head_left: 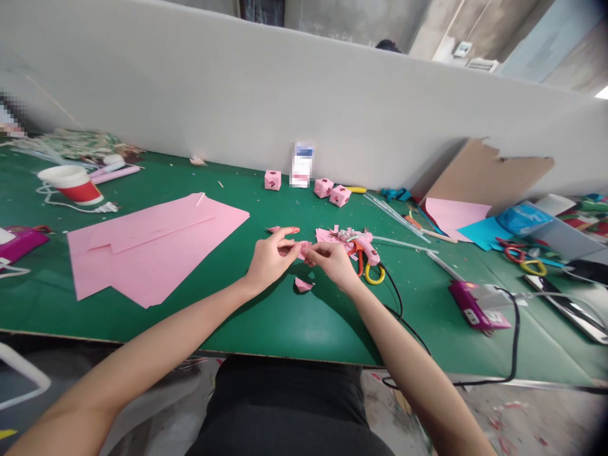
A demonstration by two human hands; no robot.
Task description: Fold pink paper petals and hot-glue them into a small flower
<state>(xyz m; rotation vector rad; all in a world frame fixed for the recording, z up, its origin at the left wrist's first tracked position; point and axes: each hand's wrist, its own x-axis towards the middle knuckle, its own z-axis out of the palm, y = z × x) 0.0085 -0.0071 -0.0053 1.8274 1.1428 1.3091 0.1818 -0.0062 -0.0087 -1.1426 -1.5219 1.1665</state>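
Head view shows our left grip and right grip pinching one pink paper piece lying between them, its long axis unclear

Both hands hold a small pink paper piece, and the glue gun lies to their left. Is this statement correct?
Not left: the head view shows the glue gun to their right. The left hand and right hand do hold the paper piece.

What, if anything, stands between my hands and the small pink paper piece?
Nothing visible: your left hand and right hand both pinch the pink paper piece. A loose pink paper scrap lies nearer you, out of the way.
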